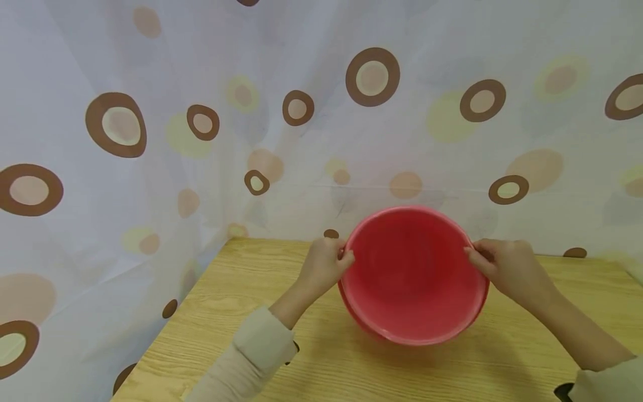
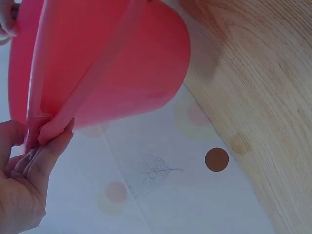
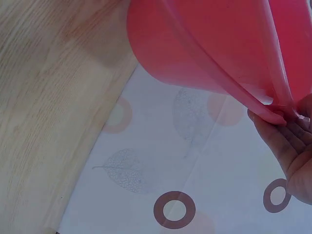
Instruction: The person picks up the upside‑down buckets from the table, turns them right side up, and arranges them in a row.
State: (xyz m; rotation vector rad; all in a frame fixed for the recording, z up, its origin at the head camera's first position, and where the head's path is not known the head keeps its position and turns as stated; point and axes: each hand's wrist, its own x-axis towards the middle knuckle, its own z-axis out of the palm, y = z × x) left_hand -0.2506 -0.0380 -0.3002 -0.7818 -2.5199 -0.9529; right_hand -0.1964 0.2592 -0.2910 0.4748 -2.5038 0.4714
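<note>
A red plastic bucket (image 1: 414, 279) is tilted with its round mouth toward me, and its inside shows only red plastic. My left hand (image 1: 325, 261) pinches the rim on the left side, thumb over the edge. On the opposite side my right hand (image 1: 509, 271) grips the rim the same way. The bucket's handle (image 2: 100, 66) hangs along the outer wall in the left wrist view, its end beside my left fingers. In the right wrist view the handle's other end meets my right fingers (image 3: 280, 139). The base is hidden in the head view.
A wooden table (image 1: 241, 290) lies under the bucket, its left edge running diagonally. Behind it and to the left hangs a pale curtain (image 1: 301, 145) patterned with brown rings and spots. It meets the table's back edge close behind the bucket.
</note>
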